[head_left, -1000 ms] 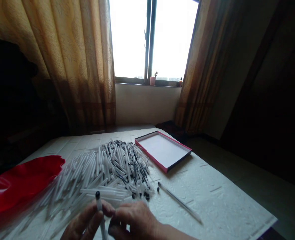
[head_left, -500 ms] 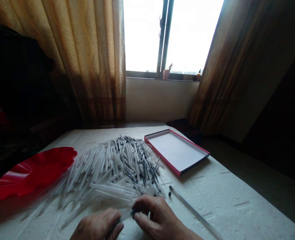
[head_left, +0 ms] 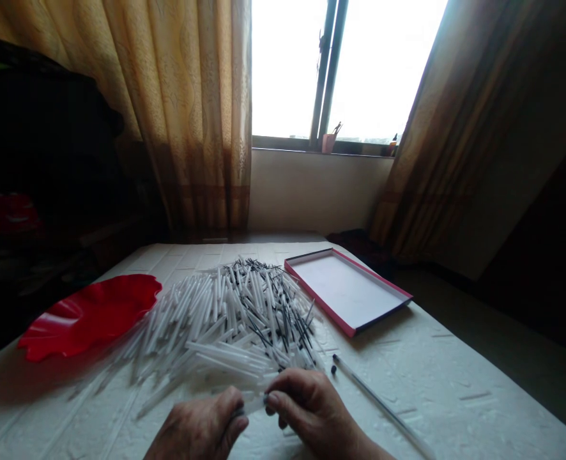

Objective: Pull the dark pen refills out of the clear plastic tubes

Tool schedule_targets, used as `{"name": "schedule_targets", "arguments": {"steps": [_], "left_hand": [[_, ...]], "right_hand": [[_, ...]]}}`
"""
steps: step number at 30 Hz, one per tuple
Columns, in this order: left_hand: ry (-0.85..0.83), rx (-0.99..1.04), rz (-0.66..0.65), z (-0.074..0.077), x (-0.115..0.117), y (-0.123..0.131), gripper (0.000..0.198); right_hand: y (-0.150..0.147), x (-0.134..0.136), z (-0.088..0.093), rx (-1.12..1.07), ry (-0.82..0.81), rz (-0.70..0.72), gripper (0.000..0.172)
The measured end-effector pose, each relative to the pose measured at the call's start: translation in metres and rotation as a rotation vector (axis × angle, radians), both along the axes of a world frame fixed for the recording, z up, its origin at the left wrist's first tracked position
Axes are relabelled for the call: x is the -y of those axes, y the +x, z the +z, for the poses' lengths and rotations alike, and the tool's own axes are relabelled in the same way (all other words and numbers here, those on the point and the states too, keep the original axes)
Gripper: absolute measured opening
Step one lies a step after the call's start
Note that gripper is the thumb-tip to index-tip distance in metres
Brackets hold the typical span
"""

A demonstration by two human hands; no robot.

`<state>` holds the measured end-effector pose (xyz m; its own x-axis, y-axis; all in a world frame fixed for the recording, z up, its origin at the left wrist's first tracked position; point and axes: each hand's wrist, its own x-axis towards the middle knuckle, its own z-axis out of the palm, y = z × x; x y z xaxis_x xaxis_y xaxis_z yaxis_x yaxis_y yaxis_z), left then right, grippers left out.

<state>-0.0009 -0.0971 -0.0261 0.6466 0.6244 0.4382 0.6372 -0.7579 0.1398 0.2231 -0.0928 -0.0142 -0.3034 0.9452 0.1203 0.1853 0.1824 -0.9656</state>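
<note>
At the front of the table, my left hand [head_left: 197, 425] is closed around a translucent pen barrel [head_left: 254, 404]. My right hand [head_left: 314, 406] pinches a small dark plug [head_left: 266, 398] at the barrel's right end; whether it sits in the barrel or only touches it, I cannot tell. Just beyond my fingers spreads a large pile of clear pen barrels [head_left: 191, 313], with thin black-tipped refills [head_left: 287, 319] mixed in on its right side. To the right of my right hand lie a clear pen [head_left: 383, 406] with a dark end and a small black plug [head_left: 333, 369].
A red wavy-edged plastic dish [head_left: 91, 313] stands left of the pile. A shallow box lid [head_left: 347, 326] with pink and dark edges and a white inside lies at the back right. The white patterned tablecloth [head_left: 455, 377] covers the table. Behind are curtains and a window.
The view has shifted slightly, so everything appears a little further right. Both hands keep their closed grip on the barrel and the dark plug, with the fingers moved only slightly.
</note>
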Motion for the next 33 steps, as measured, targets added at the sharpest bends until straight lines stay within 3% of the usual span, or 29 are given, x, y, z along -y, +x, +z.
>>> {"name": "schedule_targets", "arguments": {"steps": [8,16,28,33], "left_hand": [[-0.105,0.021,-0.009,-0.003,-0.001,-0.002,0.027],[-0.011,0.112,0.035,0.003,-0.003,-0.003,0.008],[0.019,0.055,0.019,0.008,-0.006,-0.003,0.031],[0.130,0.186,0.016,0.014,-0.009,0.001,0.021]], "right_hand": [[0.001,0.000,-0.001,0.013,0.096,-0.017,0.018],[0.003,-0.001,0.002,0.028,0.018,-0.086,0.028],[0.004,-0.002,-0.006,-0.008,0.048,-0.083,0.026],[0.005,-0.001,0.001,0.025,0.029,-0.102,0.025]]}}
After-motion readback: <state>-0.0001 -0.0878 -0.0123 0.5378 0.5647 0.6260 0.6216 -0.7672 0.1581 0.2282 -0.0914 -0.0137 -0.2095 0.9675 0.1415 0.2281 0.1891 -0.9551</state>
